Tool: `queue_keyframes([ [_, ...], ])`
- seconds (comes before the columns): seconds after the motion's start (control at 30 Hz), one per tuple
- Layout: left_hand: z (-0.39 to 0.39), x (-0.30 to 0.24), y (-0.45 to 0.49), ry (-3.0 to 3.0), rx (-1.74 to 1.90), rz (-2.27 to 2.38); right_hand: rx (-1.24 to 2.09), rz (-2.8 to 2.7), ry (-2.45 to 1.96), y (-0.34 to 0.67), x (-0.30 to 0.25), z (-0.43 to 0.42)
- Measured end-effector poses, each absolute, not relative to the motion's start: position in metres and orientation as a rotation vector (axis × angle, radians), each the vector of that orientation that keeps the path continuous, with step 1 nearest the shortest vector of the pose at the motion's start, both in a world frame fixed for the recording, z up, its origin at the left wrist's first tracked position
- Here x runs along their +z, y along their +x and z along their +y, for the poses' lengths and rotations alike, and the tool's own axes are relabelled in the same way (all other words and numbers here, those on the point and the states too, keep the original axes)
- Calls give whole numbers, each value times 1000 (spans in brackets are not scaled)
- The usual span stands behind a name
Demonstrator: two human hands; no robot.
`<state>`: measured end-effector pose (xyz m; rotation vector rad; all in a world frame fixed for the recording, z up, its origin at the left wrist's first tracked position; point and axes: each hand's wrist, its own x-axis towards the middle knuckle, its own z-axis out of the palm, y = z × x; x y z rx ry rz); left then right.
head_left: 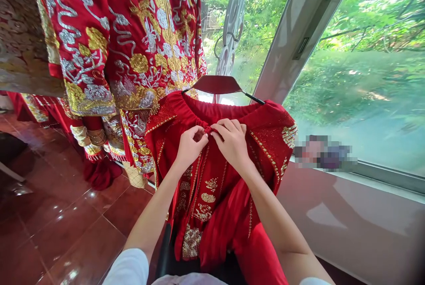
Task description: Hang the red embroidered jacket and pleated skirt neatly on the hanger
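Now 2 hands are working at the gathered top edge of a red beaded garment (212, 161): left hand (188, 147) is pinching its cloth at the front, right hand (233, 141) is pinching just beside. Garment is hanging from a dark hanger (217, 84) beyond both hands, draping below them. Embroidered red jacket (146, 46) is hanging forward-left of left hand; window (352, 90) is standing right of right hand.

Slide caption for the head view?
Both hands pinch the top edge of a red garment on a hanger by a window.
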<state>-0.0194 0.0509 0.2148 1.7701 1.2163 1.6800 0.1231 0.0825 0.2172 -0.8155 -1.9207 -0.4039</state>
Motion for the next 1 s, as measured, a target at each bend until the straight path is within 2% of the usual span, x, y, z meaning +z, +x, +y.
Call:
queue_keyframes([
  [0.33,49,214,-21,1824,1862,1209,-127,-1865,-771,125,226,82],
  [0.6,37,224,-23,1855,1700,1421,-110,-1896,-760,130,225,85],
  [0.77,31,218,-30,1842,1595,1276,-189,-1976,-794,134,228,83],
  [1.0,41,215,-28,1730,1676,1273,-207,-2032,-857,135,231,82],
])
